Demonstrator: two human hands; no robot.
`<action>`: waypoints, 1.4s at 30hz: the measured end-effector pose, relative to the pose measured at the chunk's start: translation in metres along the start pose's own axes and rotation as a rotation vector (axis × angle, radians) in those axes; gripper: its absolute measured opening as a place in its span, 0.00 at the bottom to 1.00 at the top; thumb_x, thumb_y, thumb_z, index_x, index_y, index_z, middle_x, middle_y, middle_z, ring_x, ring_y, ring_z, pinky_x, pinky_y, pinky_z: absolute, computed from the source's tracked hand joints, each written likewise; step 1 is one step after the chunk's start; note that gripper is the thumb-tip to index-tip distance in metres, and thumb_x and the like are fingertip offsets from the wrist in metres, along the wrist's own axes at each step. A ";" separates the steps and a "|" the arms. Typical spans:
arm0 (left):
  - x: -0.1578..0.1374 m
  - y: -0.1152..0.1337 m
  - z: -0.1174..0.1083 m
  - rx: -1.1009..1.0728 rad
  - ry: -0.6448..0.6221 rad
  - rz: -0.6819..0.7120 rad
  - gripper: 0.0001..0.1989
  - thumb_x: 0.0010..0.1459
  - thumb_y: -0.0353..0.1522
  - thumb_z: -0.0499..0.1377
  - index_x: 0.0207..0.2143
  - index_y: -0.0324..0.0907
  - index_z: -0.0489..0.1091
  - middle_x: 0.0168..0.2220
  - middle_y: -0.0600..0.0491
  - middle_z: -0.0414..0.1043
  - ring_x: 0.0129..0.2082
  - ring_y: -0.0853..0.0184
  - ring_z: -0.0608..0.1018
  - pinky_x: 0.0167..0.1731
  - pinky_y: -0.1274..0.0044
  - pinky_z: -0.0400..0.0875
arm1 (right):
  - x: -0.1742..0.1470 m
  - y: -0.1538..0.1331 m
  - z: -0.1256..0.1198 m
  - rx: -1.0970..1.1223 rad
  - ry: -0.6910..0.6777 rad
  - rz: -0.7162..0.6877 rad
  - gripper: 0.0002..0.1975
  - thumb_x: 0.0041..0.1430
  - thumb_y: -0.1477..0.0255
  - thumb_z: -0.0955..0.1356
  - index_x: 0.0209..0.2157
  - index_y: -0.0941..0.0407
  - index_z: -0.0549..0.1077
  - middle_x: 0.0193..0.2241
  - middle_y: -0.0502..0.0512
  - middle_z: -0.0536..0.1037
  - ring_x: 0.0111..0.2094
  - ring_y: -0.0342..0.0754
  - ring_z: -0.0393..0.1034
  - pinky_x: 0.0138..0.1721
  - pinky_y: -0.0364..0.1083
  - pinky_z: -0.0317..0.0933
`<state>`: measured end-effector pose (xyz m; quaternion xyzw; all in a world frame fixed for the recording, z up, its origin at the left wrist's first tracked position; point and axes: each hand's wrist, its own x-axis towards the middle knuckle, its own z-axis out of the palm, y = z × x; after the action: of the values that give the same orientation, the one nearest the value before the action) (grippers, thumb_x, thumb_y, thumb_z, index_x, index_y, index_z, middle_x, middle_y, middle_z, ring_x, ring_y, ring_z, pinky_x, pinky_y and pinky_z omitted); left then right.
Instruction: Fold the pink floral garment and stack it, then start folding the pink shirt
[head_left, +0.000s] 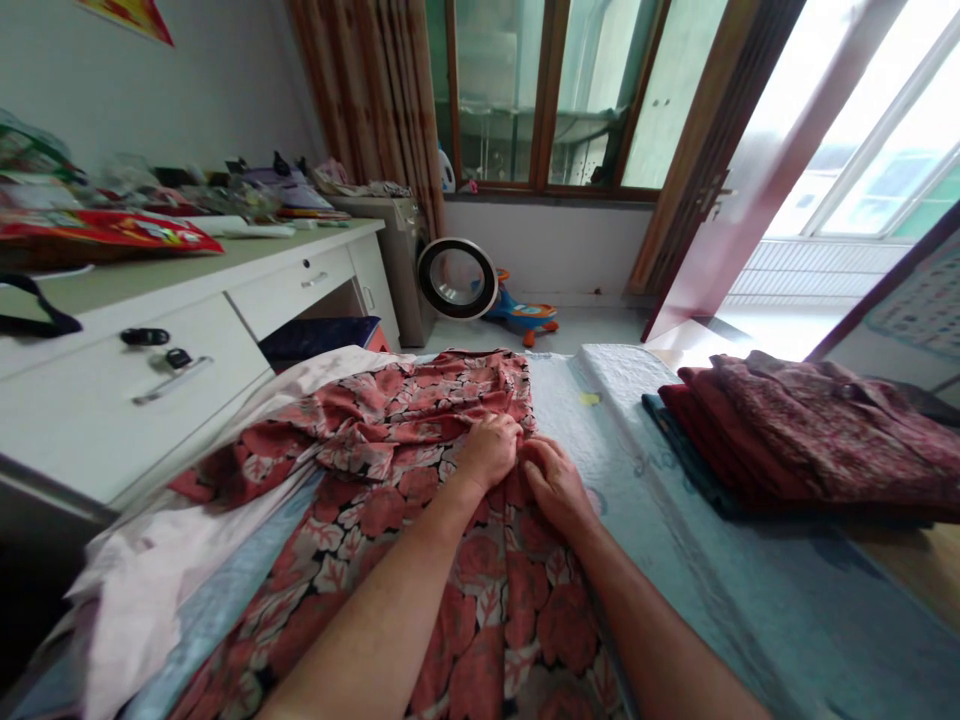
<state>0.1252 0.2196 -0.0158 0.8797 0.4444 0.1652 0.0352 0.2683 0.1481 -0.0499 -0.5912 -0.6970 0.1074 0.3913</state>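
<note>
A red floral garment [420,490] with black and pale leaf patterns lies spread on a light blue covered surface [637,450]. My left hand [491,448] is closed on the fabric near the garment's right edge. Close beside it, my right hand [553,482] pinches the same edge, its fingertips almost meeting the left ones. One sleeve [255,460] of the garment stretches out to the left. A pale pink cloth [150,560] lies partly beneath it. The exact bit of fabric between my fingers is hidden.
A stack of folded clothes [810,430] sits on the right. White drawers [150,400] under a cluttered countertop [247,250] flank the left. Beyond the surface are a washing machine with its round door [459,278] open and a blue-orange ride-on toy [525,312].
</note>
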 end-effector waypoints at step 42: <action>-0.011 0.024 0.020 -0.031 -0.029 0.055 0.26 0.64 0.38 0.54 0.62 0.38 0.63 0.65 0.43 0.62 0.65 0.55 0.62 0.65 0.60 0.54 | 0.177 0.054 0.017 -0.493 -0.140 0.517 0.25 0.64 0.56 0.60 0.46 0.59 0.79 0.49 0.68 0.78 0.52 0.59 0.71 0.50 0.51 0.62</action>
<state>0.1444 0.1982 -0.0328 0.8934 0.4167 0.1601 0.0507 0.2981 0.3296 -0.0204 -0.8157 -0.5545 0.0718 0.1485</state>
